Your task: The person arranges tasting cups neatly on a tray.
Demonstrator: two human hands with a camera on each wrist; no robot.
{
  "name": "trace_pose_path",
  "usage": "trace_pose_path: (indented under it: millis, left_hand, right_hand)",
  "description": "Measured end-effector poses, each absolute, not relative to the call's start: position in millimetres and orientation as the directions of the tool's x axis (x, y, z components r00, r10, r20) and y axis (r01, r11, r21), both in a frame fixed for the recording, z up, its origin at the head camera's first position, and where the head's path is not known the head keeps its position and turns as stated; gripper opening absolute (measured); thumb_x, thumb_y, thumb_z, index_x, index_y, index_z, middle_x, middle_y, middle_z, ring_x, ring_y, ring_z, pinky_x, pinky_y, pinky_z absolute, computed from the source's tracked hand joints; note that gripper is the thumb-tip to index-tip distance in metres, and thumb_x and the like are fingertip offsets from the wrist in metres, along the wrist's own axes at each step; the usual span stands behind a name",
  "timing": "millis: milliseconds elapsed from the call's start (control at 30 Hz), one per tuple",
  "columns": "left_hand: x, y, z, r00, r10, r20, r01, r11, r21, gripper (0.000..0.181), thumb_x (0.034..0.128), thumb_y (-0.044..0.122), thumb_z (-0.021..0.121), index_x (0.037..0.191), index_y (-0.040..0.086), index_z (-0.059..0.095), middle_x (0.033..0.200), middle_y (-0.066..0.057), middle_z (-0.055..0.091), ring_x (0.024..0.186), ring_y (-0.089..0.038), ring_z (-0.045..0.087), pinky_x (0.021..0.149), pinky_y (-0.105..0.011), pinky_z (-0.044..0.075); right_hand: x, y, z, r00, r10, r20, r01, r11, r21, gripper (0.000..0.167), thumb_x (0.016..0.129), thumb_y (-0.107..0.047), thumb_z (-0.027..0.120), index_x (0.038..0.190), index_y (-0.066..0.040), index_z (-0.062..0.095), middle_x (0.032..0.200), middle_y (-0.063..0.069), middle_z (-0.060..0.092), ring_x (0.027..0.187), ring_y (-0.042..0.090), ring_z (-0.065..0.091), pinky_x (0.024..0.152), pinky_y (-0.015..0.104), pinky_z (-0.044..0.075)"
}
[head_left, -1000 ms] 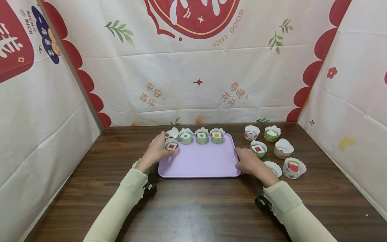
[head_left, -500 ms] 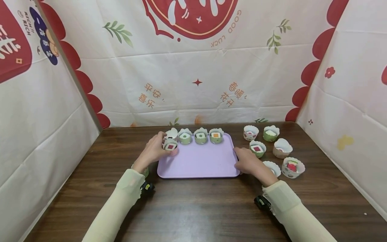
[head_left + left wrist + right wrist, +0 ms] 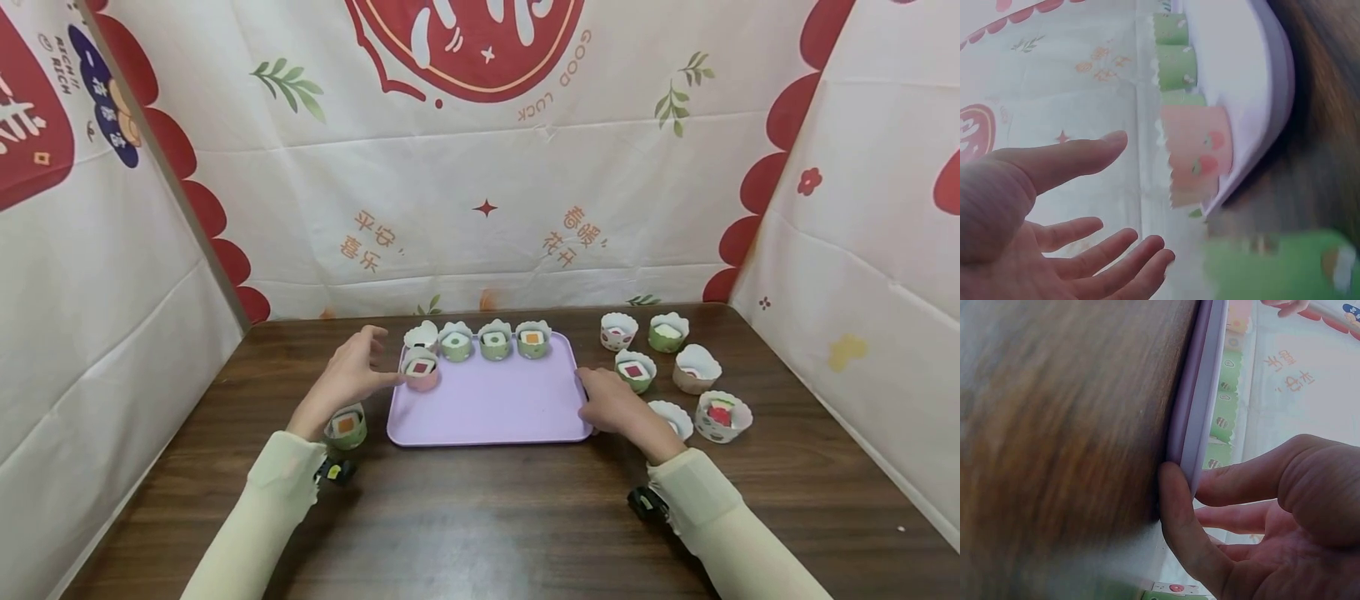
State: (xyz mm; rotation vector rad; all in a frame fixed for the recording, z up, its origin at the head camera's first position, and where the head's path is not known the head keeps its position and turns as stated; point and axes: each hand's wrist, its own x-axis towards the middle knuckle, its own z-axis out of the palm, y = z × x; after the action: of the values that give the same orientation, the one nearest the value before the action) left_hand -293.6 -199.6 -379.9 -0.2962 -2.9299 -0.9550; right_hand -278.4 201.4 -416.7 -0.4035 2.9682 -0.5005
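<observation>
A lilac tray lies on the wooden table. Along its back edge stands a row of several paper cake cups, among them a green one. At the tray's left side, in front of that row, stands a pink paper cup with a white and dark-red square piece inside. Beside this cup, my left hand holds nothing, its fingers spread in the left wrist view. My right hand pinches the tray's right edge between thumb and finger, as the right wrist view shows.
Left of the tray, a green cup with an orange-centred piece stands near my left wrist. Several more paper cups, including one with a watermelon-like piece, stand to the right. A printed cloth hangs behind the table.
My left hand has let go of the pink cup on the tray and moved off to the left, uncovering the green cup near my wrist. The right hand keeps its hold on the tray.
</observation>
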Motion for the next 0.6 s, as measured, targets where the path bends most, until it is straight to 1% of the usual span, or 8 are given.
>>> trace_pose_path:
  millis: [100, 233, 367, 467, 600]
  left_hand:
    - [-288, -212, -377, -0.979, 0.175, 0.103, 0.203, 0.789, 0.58, 0.076, 0.0853, 0.027, 0.084, 0.145, 0.002, 0.045, 0.137, -0.027, 0.059, 0.122, -0.045, 0.063, 0.097, -0.056, 0.056]
    - [-279, -229, -378, -0.972, 0.205, 0.115, 0.234, 0.798, 0.556, 0.071, 0.0869, 0.03, 0.083, 0.142, 0.001, 0.048, 0.135, -0.028, 0.061, 0.121, -0.044, 0.063, 0.098, -0.057, 0.055]
    - [-271, -248, -383, -0.962, 0.247, 0.114, 0.27, 0.813, 0.516, 0.07, 0.0858, 0.035, 0.084, 0.139, 0.001, 0.053, 0.132, -0.027, 0.063, 0.121, -0.043, 0.062, 0.1, -0.059, 0.054]
    - [-266, -262, -386, -0.961, 0.267, 0.073, 0.267, 0.827, 0.494, 0.072, 0.0853, 0.042, 0.083, 0.138, 0.001, 0.055, 0.132, -0.026, 0.063, 0.121, -0.042, 0.062, 0.1, -0.059, 0.054]
    - [-260, -277, -391, -0.956, 0.294, -0.013, 0.249, 0.832, 0.496, 0.076, 0.0854, 0.049, 0.081, 0.139, 0.001, 0.055, 0.132, -0.025, 0.064, 0.121, -0.04, 0.063, 0.1, -0.058, 0.055]
  right_hand:
    - [-277, 201, -416, -0.96, -0.27, -0.066, -0.235, 0.914, -0.332, 0.063, 0.077, 0.0, 0.069, 0.136, 0.015, 0.053, 0.124, 0.035, 0.063, 0.106, 0.039, 0.06, 0.092, 0.055, 0.055]
    - [-276, 201, -416, -0.961, -0.267, -0.074, -0.229, 0.916, -0.329, 0.062, 0.078, -0.001, 0.07, 0.136, 0.015, 0.053, 0.124, 0.034, 0.063, 0.106, 0.039, 0.06, 0.092, 0.055, 0.055]
    - [-275, 201, -415, -0.961, -0.264, -0.078, -0.225, 0.916, -0.332, 0.063, 0.078, 0.0, 0.07, 0.137, 0.015, 0.053, 0.124, 0.035, 0.062, 0.104, 0.038, 0.059, 0.091, 0.054, 0.056]
    - [-275, 201, -415, -0.962, -0.263, -0.076, -0.223, 0.915, -0.337, 0.064, 0.078, 0.0, 0.07, 0.138, 0.015, 0.052, 0.124, 0.035, 0.062, 0.102, 0.038, 0.059, 0.09, 0.053, 0.056]
    - [-277, 201, -416, -0.963, -0.255, -0.082, -0.214, 0.917, -0.337, 0.064, 0.08, 0.0, 0.07, 0.139, 0.015, 0.051, 0.127, 0.036, 0.061, 0.104, 0.037, 0.059, 0.091, 0.053, 0.056]
